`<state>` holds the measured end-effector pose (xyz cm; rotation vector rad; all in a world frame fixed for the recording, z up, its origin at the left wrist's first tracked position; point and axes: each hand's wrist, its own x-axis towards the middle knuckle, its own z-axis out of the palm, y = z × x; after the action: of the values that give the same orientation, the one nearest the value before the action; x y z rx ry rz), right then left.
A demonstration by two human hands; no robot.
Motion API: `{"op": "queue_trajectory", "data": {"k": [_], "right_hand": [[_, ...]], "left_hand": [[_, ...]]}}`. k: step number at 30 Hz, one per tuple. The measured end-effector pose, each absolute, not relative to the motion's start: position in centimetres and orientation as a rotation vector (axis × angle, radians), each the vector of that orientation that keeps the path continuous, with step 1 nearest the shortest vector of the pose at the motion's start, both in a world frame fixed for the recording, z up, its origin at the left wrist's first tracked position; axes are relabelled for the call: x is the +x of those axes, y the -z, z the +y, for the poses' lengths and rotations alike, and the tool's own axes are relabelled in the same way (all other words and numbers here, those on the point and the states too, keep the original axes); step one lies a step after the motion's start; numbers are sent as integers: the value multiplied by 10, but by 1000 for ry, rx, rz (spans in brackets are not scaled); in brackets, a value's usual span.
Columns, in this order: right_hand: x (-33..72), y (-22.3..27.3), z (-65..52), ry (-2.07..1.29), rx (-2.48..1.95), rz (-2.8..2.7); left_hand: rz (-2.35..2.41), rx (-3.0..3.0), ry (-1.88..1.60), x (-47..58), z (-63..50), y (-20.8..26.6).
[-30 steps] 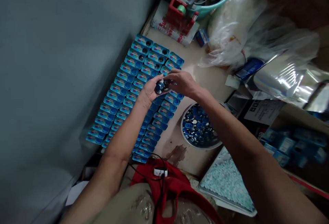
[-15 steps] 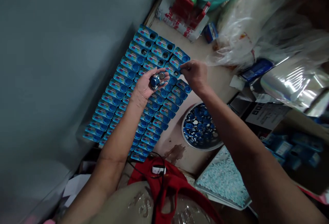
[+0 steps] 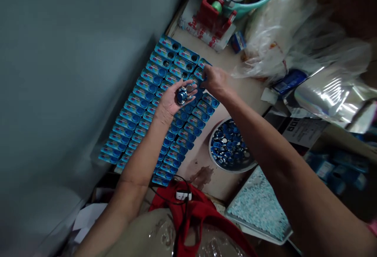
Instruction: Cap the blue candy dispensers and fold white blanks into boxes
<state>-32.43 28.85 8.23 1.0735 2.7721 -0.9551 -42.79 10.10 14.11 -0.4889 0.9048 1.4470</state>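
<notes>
My left hand (image 3: 173, 99) is palm up with its fingers half curled, carrying several round blue-and-silver caps (image 3: 182, 95). Beneath it, rows of small blue packs (image 3: 134, 114) with printed fronts cover the table. Many packs show a blue disc at one end; some at the far end show a dark round opening (image 3: 176, 46). My right hand (image 3: 216, 80) is pinched at the right-hand column of packs, just beyond my left fingertips. Whatever lies between its fingertips is too small to name. To the right, a metal bowl (image 3: 211, 153) holds many similar caps.
A tray of pale turquoise pellets (image 3: 256, 206) stands near my right forearm. Farther back are a red tape dispenser (image 3: 210, 17), a turquoise basin (image 3: 250, 7) and clear plastic bags (image 3: 273, 33). A grey wall (image 3: 73, 60) borders the left side. Red cloth (image 3: 197, 206) lies close to my body.
My right hand has shifted slightly left, closer to my left hand, over the right-hand column. My left hand has moved slightly right with the caps still in it. The view has shifted a little.
</notes>
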Motion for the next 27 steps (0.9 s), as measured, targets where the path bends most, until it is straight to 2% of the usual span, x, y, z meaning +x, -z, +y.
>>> {"op": "queue_trajectory", "data": {"k": [6,8,14,17,22,27], "right_hand": [[-322,-141,232,1116,479,2935],[-321,-147,223,1062,305,2949],[-322,-141,234,792,156,2925],[-326,-140,245,860,340,2943],[-356,-125,278,1069,964,2948],[-402,-107,317,871,1095,2940]], "left_hand": [[934,-584,-1468,-429,95,-132],[909,-618,-1482,-429,96,-127],[859,-625,-1450,-430,102,-122],[858,-576,-1453,-432,108,-126],[872,-459,-1459,-449,119,-134],[889,-405,-1558,-478,120,-133]]}}
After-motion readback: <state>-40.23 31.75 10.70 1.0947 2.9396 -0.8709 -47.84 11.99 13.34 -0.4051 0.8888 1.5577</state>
